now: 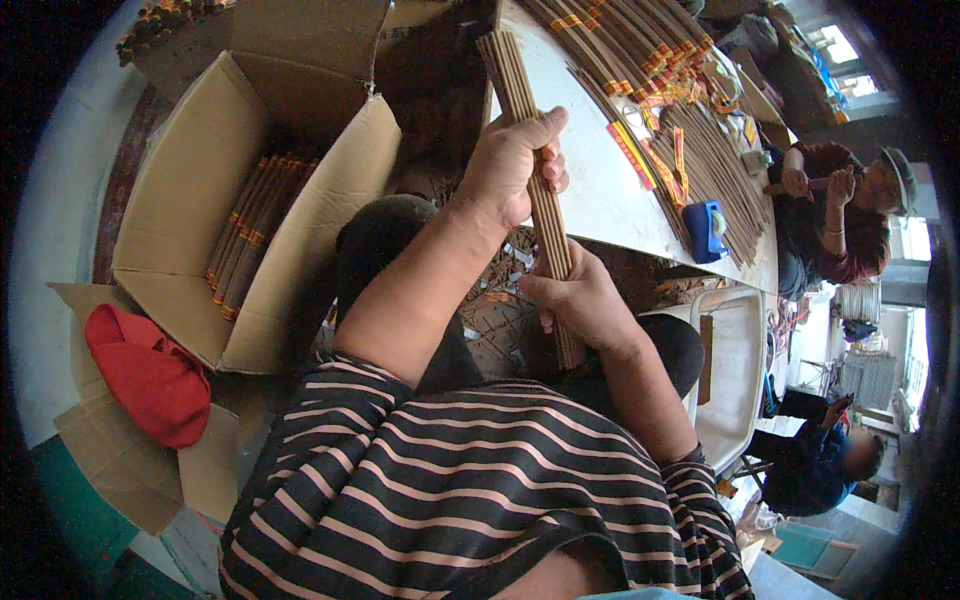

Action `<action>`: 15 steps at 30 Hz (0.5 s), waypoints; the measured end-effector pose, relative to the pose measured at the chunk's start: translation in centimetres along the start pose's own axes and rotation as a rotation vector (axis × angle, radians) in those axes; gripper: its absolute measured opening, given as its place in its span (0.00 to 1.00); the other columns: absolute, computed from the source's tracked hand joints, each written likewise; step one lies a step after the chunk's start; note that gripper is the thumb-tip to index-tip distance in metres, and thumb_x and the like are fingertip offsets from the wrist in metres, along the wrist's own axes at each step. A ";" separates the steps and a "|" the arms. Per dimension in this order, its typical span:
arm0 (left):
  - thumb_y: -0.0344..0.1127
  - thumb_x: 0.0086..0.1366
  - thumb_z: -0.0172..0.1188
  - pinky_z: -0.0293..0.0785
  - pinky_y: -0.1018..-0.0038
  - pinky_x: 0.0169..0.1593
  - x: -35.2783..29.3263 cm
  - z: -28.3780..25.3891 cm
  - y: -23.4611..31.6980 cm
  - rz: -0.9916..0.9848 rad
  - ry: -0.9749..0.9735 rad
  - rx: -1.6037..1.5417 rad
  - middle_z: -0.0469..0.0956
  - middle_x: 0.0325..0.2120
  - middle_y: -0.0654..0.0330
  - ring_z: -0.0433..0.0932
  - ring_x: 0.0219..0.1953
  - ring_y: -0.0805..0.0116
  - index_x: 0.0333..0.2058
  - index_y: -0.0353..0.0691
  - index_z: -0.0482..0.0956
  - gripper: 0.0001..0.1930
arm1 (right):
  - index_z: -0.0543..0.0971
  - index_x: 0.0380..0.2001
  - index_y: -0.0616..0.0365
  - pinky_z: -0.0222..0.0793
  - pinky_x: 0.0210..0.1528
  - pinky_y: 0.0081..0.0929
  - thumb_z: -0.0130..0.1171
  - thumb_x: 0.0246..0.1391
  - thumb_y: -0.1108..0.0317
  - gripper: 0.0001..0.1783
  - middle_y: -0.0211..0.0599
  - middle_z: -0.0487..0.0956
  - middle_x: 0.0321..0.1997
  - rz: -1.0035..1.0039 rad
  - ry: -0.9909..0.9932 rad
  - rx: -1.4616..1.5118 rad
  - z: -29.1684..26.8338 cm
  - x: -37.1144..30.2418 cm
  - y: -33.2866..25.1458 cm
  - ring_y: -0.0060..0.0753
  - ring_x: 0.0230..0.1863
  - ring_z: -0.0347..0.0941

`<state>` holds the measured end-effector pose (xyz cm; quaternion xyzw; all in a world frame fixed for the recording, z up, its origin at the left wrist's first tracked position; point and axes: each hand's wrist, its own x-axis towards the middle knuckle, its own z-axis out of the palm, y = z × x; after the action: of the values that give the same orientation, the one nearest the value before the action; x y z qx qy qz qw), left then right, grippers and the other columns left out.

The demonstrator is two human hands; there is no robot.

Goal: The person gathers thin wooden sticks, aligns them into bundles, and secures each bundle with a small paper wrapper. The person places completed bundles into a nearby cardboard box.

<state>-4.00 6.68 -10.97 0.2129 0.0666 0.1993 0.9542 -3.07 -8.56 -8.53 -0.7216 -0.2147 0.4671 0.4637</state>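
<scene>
A bundle of long brown incense sticks (551,228) is held at a slant in front of my body, its upper end tilted to the left. My left hand (515,165) is wrapped round the upper part of the bundle. Lower down, my right hand (588,298) closes round the same sticks, with their lower end poking out beneath it near my lap. On the white table (575,120) just beyond lie loose brown sticks (705,170) and finished bundles (640,45) with red and yellow paper bands. A blue tape dispenser (706,230) stands at the table's near right edge.
An open cardboard box (180,210) on the left holds several banded bundles (262,225). Red cloth (150,375) lies on cardboard beside it. Scraps and broken sticks litter the floor (495,300). A white tub (728,370) stands at right. Two people (840,210) sit farther right.
</scene>
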 end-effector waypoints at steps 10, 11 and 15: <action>0.35 0.57 0.58 0.59 0.80 0.16 -0.3 0.2 -0.2 -0.035 0.046 -0.019 0.63 0.11 0.71 0.60 0.11 0.79 0.18 0.45 0.65 0.13 | 0.64 0.28 0.58 0.58 0.10 0.17 0.57 0.47 0.71 0.11 0.27 0.66 0.14 0.007 -0.035 0.010 0.0 0.0 0.6 0.20 0.09 0.62; 0.35 0.57 0.58 0.59 0.79 0.16 -0.3 0.3 -0.1 -0.031 -0.017 -0.061 0.62 0.11 0.71 0.60 0.11 0.79 0.18 0.45 0.65 0.13 | 0.64 0.28 0.58 0.58 0.10 0.17 0.57 0.48 0.71 0.11 0.27 0.66 0.14 0.046 -0.113 0.104 -0.3 -0.3 0.3 0.20 0.09 0.62; 0.33 0.58 0.56 0.59 0.78 0.16 -0.3 0.6 -0.1 0.006 0.048 0.033 0.61 0.10 0.70 0.59 0.10 0.79 0.18 0.45 0.65 0.12 | 0.65 0.28 0.58 0.61 0.12 0.18 0.58 0.48 0.70 0.11 0.29 0.67 0.15 0.055 -0.074 -0.010 -0.3 -0.3 0.0 0.19 0.10 0.63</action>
<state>-4.10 6.27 -10.42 0.2239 0.0921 0.2061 0.9481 -2.95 -8.87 -8.34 -0.7119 -0.2141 0.5050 0.4386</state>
